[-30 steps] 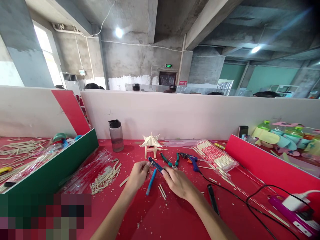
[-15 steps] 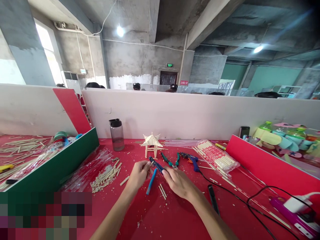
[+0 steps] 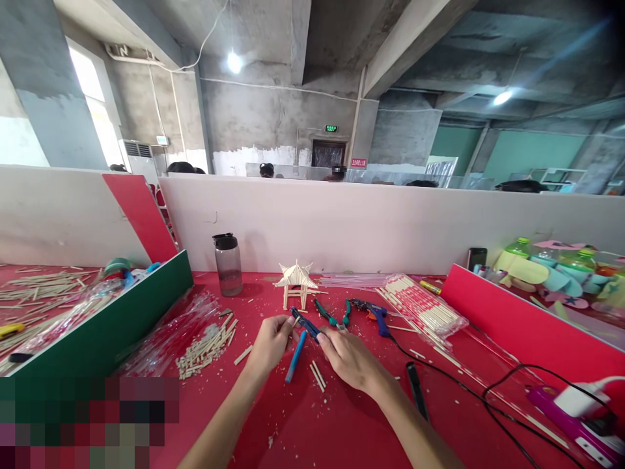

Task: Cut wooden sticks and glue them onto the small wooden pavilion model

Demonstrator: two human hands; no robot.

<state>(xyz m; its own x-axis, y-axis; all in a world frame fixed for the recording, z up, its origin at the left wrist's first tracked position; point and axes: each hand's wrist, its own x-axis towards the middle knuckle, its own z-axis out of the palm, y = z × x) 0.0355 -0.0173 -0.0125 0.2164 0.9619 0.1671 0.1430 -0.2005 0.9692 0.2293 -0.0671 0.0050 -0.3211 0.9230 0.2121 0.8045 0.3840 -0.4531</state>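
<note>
My right hand [image 3: 347, 356] is closed round the upper handle of blue-handled cutting pliers [image 3: 301, 327], whose other handle hangs down toward the red table [image 3: 312, 423]. My left hand [image 3: 270, 342] pinches a thin wooden stick [image 3: 293, 321] at the pliers' jaws. Just behind stands a small pavilion model [image 3: 295, 281] built of sticks. Two short sticks [image 3: 317, 375] lie below the hands.
Green-handled pliers [image 3: 332, 315] and a blue glue gun [image 3: 374, 312] with a black cord lie behind my right hand. A pile of cut sticks [image 3: 205, 348], a dark bottle [image 3: 227, 264], wrapped stick packs [image 3: 422, 309], a black marker [image 3: 416, 389] and a purple power strip [image 3: 571, 417] are around.
</note>
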